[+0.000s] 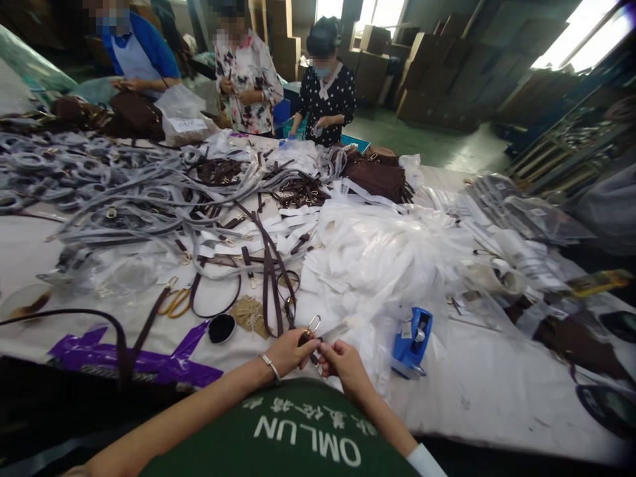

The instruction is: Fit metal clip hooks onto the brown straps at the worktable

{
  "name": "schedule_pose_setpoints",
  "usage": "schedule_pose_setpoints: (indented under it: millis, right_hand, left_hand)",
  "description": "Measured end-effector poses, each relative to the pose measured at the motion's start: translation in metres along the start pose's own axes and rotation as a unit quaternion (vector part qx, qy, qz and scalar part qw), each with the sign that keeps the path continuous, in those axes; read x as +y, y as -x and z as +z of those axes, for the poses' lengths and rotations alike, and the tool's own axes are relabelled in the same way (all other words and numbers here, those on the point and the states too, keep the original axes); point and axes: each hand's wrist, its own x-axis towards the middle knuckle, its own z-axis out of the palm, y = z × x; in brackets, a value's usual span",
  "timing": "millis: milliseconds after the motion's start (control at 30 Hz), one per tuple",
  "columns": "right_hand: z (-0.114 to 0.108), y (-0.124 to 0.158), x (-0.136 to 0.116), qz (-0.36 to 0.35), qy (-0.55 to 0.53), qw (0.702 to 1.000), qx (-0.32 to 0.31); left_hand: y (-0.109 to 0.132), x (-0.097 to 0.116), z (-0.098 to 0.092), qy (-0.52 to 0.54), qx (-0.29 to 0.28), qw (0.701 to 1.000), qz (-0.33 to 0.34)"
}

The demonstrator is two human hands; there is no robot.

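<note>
A dark brown strap (pixel 272 278) ends between both hands, its metal clasp (pixel 314 324) sticking up just above the fingertips. The left hand (pixel 288 352) pinches the strap end closed, a bracelet (pixel 271 368) on its wrist. The right hand (pixel 342 361) grips the same end from the other side, touching the left. Just right of the right hand stands a blue tape dispenser (pixel 412 341). Left of the left hand lie a black round lid (pixel 221 328) and orange-handled scissors (pixel 175 301). Beyond the hands spreads a white plastic pile (pixel 382 258).
</note>
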Motion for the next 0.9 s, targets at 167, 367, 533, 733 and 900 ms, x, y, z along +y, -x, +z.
schedule_pose_setpoints:
  millis: [167,367,533,733,900]
  right_hand:
    - [-0.001,0.003,0.0,-0.017,0.006,1.0,-0.018]
    - [-0.013,0.005,-0.003,-0.042,0.007,0.999,0.033]
    - [-0.01,0.007,-0.007,-0.079,0.048,0.994,0.051]
    - [0.0,0.012,-0.004,-0.07,0.076,0.995,-0.012]
    - [-0.003,0.007,0.0,-0.052,0.059,0.997,-0.03]
  left_hand:
    - [-0.005,-0.004,-0.002,0.083,-0.102,0.991,-0.003]
    - [0.011,0.014,-0.005,-0.238,-0.064,0.962,0.117]
    - [0.013,0.02,0.003,-0.48,-0.006,0.861,0.17]
    - [0.003,0.01,0.011,-0.181,-0.011,0.976,0.121]
    - [-0.01,0.0,0.015,0.204,-0.101,0.974,-0.021]
